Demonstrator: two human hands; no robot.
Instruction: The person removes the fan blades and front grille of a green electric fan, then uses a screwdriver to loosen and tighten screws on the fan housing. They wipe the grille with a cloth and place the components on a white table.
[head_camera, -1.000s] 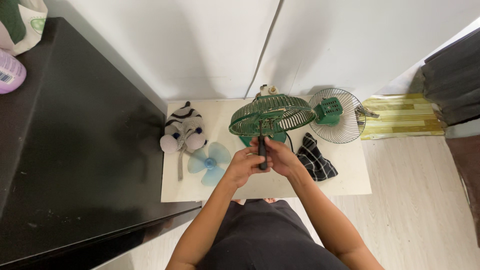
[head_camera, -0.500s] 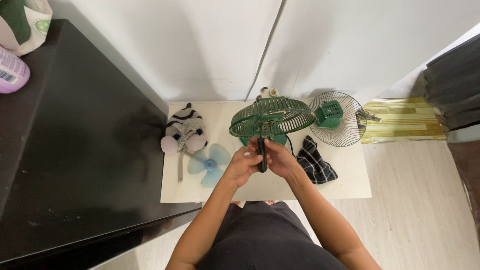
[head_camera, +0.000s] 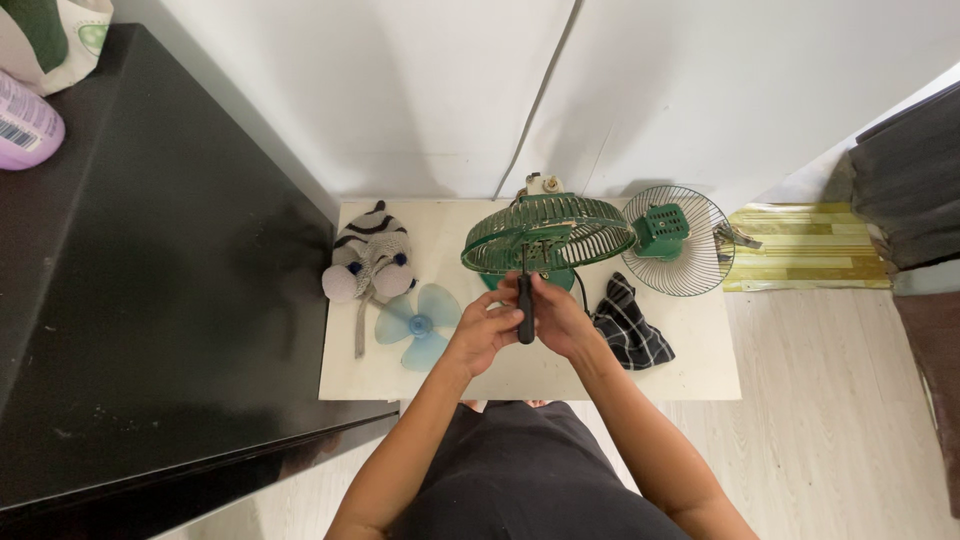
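Observation:
A green fan guard (head_camera: 548, 232) on its fan body stands at the back of a low white table (head_camera: 700, 355). Both hands meet just in front of it. My right hand (head_camera: 558, 318) grips a black-handled screwdriver (head_camera: 525, 318) whose shaft points up into the guard. My left hand (head_camera: 484, 330) also rests its fingers on the handle. A light blue fan blade (head_camera: 418, 325) lies flat to the left of my hands.
A striped plush toy (head_camera: 368, 265) sits at the table's left. A wire grille with a green hub (head_camera: 678, 240) lies at the right, a checked cloth (head_camera: 628, 328) beside it. A black cabinet top (head_camera: 150, 290) fills the left, with a purple bottle (head_camera: 25, 125).
Both hands have shifted slightly on the screwdriver handle; the fan guard and the other things stay where they were.

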